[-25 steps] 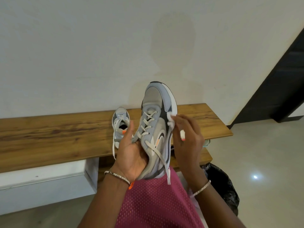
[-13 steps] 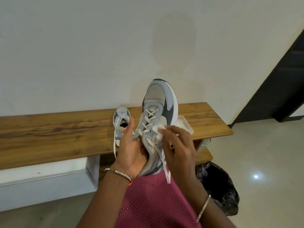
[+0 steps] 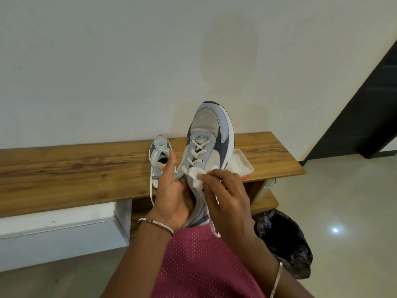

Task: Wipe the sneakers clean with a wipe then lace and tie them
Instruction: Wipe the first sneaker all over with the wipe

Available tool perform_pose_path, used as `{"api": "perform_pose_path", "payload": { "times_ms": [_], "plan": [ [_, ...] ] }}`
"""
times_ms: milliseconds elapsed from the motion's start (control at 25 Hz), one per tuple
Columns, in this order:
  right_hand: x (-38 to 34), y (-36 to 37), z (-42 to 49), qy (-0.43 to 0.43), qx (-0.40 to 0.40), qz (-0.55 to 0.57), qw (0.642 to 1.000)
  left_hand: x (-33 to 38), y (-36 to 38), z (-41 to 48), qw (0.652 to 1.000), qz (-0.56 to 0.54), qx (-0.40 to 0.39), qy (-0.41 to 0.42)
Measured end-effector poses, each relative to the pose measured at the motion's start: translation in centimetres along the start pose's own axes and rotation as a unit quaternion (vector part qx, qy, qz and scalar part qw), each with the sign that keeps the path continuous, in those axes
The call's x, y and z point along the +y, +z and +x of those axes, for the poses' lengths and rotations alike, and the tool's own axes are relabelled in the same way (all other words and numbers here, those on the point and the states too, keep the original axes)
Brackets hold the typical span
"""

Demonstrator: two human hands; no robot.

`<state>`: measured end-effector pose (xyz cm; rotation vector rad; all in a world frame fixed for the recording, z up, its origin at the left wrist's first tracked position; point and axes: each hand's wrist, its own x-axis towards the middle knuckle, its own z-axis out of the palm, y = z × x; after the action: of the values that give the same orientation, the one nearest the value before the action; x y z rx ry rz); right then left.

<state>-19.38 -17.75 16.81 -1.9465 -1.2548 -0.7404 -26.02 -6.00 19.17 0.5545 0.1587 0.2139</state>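
The held sneaker (image 3: 206, 147) is up over the person's lap, toe pointing away and tilted up toward the wall, with the white wipe (image 3: 196, 178) pressed against its upper near the lowest lace crossings. The right hand (image 3: 227, 196) pinches the wipe in curled fingers. The left hand (image 3: 171, 198) grips the sneaker from below at the heel end, thumb raised along its inner side. This sneaker is laced through its eyelets, but a loose lace end (image 3: 212, 226) hangs down untied. Wiping looks to be in progress on this first shoe, so tying remains. The second sneaker (image 3: 160, 155) stands just behind on the wooden table (image 3: 75, 168), its lace trailing over the edge, apparently awaiting wiping and tying. A white item (image 3: 240, 163), pack or sheet I cannot tell, lies on the table beside the held sneaker, and a black bag (image 3: 285, 239) sits on the floor below.
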Motion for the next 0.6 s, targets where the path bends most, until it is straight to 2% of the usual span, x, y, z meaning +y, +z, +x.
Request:
{"api": "perform_pose_path", "payload": {
  "times_ms": [240,480,600],
  "plan": [
    [1.5,-0.6,3.9,0.065,0.058,-0.021,0.996,-0.7,0.5,0.2,0.999,-0.015,-0.030,0.008],
    [-1.0,-0.6,-1.2,-0.011,-0.025,0.028,0.999,0.1,-0.3,0.1,1.000,0.007,0.013,0.006],
    [0.4,-0.7,1.0,-0.003,-0.011,-0.010,1.000,-0.4,0.2,-0.2,1.000,0.001,-0.007,-0.011]
  ]
}}
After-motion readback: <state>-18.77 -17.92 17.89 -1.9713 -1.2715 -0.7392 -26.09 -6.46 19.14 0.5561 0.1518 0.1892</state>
